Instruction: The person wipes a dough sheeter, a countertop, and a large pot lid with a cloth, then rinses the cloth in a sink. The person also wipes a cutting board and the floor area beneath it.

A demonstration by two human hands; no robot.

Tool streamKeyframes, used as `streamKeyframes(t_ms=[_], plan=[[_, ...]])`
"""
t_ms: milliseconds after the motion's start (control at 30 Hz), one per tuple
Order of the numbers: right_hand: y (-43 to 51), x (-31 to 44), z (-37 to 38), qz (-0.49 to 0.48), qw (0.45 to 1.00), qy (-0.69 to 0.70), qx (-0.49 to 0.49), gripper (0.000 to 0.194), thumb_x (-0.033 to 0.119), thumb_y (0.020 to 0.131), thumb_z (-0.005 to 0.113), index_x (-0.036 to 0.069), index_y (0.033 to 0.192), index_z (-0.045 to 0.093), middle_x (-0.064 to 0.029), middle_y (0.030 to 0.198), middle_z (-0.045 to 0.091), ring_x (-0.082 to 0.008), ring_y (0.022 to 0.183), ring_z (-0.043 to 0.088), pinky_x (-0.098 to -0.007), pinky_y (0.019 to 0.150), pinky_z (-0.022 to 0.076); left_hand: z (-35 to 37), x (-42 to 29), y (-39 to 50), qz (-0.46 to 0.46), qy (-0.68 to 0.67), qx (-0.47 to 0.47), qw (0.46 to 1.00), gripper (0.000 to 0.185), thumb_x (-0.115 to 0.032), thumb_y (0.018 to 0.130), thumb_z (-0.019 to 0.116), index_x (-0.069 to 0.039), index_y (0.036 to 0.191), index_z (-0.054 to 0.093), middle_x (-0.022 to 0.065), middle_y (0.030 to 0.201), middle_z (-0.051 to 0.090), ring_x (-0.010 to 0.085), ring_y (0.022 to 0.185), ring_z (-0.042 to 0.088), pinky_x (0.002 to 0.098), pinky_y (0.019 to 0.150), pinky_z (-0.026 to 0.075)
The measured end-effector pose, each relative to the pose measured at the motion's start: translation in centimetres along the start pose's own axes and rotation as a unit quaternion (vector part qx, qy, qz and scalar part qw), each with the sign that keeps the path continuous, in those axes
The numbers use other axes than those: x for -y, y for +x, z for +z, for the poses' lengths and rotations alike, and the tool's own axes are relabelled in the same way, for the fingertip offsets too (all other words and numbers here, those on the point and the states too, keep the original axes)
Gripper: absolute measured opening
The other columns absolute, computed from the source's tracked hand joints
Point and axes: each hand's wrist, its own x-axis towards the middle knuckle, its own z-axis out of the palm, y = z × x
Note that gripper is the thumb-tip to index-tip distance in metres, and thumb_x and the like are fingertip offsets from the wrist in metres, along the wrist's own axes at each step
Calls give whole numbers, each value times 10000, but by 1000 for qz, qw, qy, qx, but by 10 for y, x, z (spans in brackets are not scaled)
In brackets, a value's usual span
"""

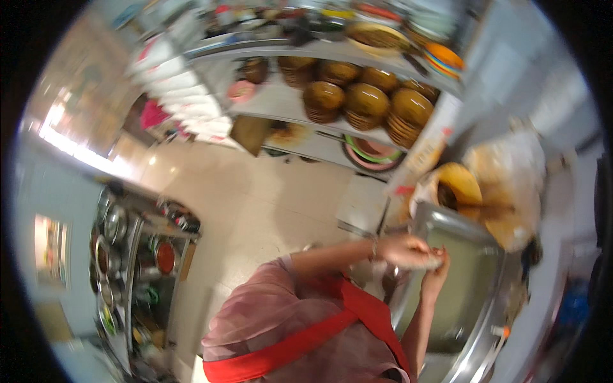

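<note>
My left hand [402,251], with a bracelet at the wrist, reaches across to the near side of a metal sink [495,287]. My right hand [437,275] comes up from below and meets it there. Between the two hands is a small, pale, blurred item [433,262], and the fingers of both close on it. Its kind cannot be made out. Below the hands, cloudy greenish water [462,297] fills the sink basin.
A yellow container [459,184] and a plastic bag [507,191] crowd the sink's far end. Shelving [268,103] holds stacked brown bowls [366,103]; white boxes [187,100] stand beside it. A rack with metal bowls [115,222] stands across the tiled floor [249,206].
</note>
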Motion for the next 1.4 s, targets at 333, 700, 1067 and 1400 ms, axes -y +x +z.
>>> streamKeyframes(t_ms=[333,700,1067,1400], plan=[[-5,-21,193,61,978,105,169,377,214,917,573,-19,1193,466,-133,1148,493,-207,1040,500,-335,879,437,-75,-43,-142,257,-179,-182,932,421,-322,1010,475,9,1263,539,145,1036,647,184,694,687,296,649,584],[-48,8,390,38,886,18,462,558,306,902,585,-53,1275,379,-201,1264,389,-313,1146,414,-409,954,389,-164,-22,-274,501,-493,-479,526,388,-288,1021,433,-11,1290,475,121,1265,565,167,1205,517,291,1024,440],[-22,4,525,-114,809,-68,572,743,398,886,597,-87,1358,291,-269,1381,285,-420,1252,328,-483,1029,341,-226,14,-339,252,-122,-765,580,355,-147,1024,392,-40,1349,490,60,1299,542,151,1178,500,301,1024,385],[98,54,695,-602,710,-125,343,912,482,872,607,-118,1432,211,-331,1488,191,-517,1348,250,-550,1097,297,-345,52,-259,275,-433,-709,483,654,-512,1015,347,-176,1534,134,108,1416,399,249,1257,429,379,1013,404]])
